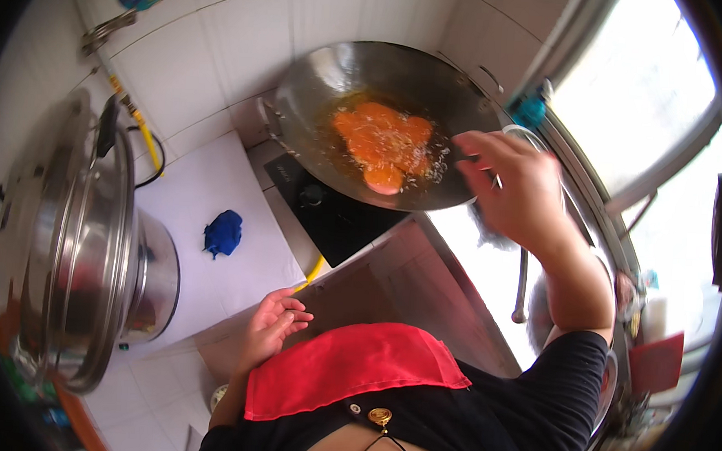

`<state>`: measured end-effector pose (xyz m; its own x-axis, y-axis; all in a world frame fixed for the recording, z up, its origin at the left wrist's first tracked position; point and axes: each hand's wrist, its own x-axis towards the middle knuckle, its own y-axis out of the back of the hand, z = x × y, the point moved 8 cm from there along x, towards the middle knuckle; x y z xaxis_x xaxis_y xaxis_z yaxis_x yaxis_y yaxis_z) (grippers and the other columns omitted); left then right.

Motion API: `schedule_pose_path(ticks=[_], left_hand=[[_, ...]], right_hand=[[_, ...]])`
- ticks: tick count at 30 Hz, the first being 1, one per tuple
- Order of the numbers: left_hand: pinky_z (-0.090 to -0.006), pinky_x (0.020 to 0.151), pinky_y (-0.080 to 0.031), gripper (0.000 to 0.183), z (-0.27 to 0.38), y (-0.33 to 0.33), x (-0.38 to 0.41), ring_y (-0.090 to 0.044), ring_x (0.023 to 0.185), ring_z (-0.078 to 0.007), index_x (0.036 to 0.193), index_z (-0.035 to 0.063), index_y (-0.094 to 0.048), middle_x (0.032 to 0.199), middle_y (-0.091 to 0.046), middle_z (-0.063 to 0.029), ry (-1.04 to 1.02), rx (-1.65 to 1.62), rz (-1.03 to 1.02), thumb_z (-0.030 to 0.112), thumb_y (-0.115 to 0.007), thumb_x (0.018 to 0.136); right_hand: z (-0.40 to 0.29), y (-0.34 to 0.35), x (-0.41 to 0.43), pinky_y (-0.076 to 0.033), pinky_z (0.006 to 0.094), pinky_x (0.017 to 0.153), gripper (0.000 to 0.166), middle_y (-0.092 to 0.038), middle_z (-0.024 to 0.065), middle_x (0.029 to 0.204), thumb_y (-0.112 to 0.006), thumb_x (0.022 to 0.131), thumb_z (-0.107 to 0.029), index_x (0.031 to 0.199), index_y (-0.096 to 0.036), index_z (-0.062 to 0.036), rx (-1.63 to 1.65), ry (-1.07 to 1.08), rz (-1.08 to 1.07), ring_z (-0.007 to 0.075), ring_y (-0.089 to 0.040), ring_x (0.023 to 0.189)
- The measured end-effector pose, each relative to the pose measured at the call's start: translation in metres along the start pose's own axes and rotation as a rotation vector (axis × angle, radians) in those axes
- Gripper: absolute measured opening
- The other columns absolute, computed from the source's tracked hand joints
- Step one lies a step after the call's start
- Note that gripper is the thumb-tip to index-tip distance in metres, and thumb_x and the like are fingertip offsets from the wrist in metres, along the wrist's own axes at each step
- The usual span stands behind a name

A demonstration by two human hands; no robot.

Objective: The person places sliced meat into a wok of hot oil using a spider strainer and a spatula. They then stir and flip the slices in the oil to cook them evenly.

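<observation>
A large steel wok sits over a black induction cooktop. Bubbling oil in it surrounds several orange pieces of food, clustered in the middle. My right hand is over the wok's right rim, blurred, fingers bent and apart. A small metallic glint shows by its fingers; its source is unclear. Nothing is plainly held there. My left hand hovers near my waist with loosely curled, separate fingers and nothing in them. It is close to the white tabletop's front corner, beside a red apron.
A big steel steamer pot stands on the white surface at left, near a crumpled blue cloth. A yellow hose runs along the wall. At right are a faucet, a window and a blue-green bottle.
</observation>
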<state>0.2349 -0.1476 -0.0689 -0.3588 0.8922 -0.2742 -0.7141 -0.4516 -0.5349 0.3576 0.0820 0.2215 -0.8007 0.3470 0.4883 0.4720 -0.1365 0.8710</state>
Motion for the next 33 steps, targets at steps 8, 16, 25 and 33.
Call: schedule_pose_path(ticks=[8,16,25,33], left_hand=[[-0.0298,0.083,-0.046,0.034,-0.056,-0.053,0.024,-0.054,0.096,-0.0193,0.12,0.0045,-0.039,0.102,-0.05,-0.008,0.348,0.156,-0.417,0.002,-0.044,0.086],[-0.0284,0.083,-0.045,0.029,-0.085,-0.149,0.023,-0.054,0.094,-0.0164,0.116,0.0022,-0.045,0.101,-0.052,-0.0076,0.46,0.358,-0.657,0.005,-0.047,0.087],[-0.0222,0.064,-0.044,0.012,-0.033,-0.367,0.114,-0.054,0.074,-0.0105,0.09,0.0027,-0.063,0.08,-0.058,-0.0034,-0.449,0.984,-0.665,0.007,-0.057,0.081],[-0.0364,0.066,-0.047,0.008,-0.06,-0.498,0.32,-0.055,0.078,-0.0244,0.073,0.0125,-0.064,0.076,-0.056,-0.0046,-1.189,2.059,-0.309,0.014,-0.056,0.074]], right_hand=[[0.025,0.139,-0.131,-0.045,0.0264,0.05,0.004,-0.06,0.0099,0.067,-0.062,0.075,-0.006,0.077,-0.062,-0.0032,-0.236,-0.43,0.238,0.019,-0.058,0.056],[0.14,0.148,-0.264,-0.044,0.0331,0.055,0.017,-0.057,0.0095,0.061,-0.062,0.075,-0.021,0.068,-0.061,-0.0052,-0.268,-0.891,0.159,0.0238,-0.055,0.055],[0.183,0.032,-0.367,-0.042,0.0306,0.047,0.011,-0.054,0.0096,0.056,-0.067,0.072,-0.014,0.067,-0.063,-0.0048,0.292,-0.747,0.267,0.0222,-0.053,0.048],[0.241,-0.083,-0.496,-0.043,0.0272,0.048,0.016,-0.059,0.011,0.057,-0.064,0.076,-0.016,0.073,-0.063,-0.0004,0.7,-1.168,0.159,0.0153,-0.056,0.049]])
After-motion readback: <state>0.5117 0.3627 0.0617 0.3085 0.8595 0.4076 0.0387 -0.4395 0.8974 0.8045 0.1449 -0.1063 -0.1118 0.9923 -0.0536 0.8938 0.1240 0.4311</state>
